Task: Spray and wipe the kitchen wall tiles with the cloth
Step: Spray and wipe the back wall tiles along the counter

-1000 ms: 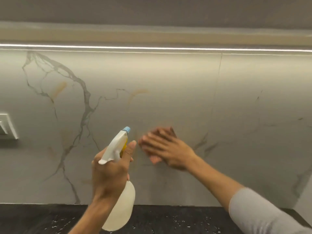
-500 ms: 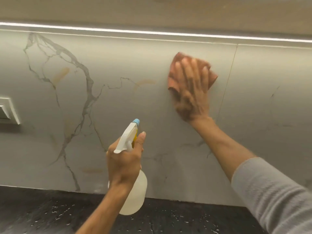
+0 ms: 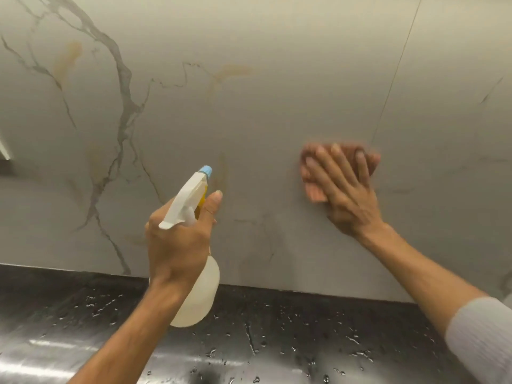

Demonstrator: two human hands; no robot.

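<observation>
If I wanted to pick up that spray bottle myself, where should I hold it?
Probably the narrow neck under the white trigger head, as the left hand does: coming from behind the spray bottle, fingers wrapped round the neck, nozzle facing the wall tiles. The wide body looks harder to grasp.

the right hand (image 3: 349, 194) covers most of the pink cloth (image 3: 314, 191), and both are smeared by motion blur. the left hand (image 3: 177, 245) hides the neck and trigger of the spray bottle (image 3: 201, 295). a white fitting (image 3: 5, 151) on the wall is cut off by the left edge; the grey sleeve (image 3: 482, 342) by the right
</observation>
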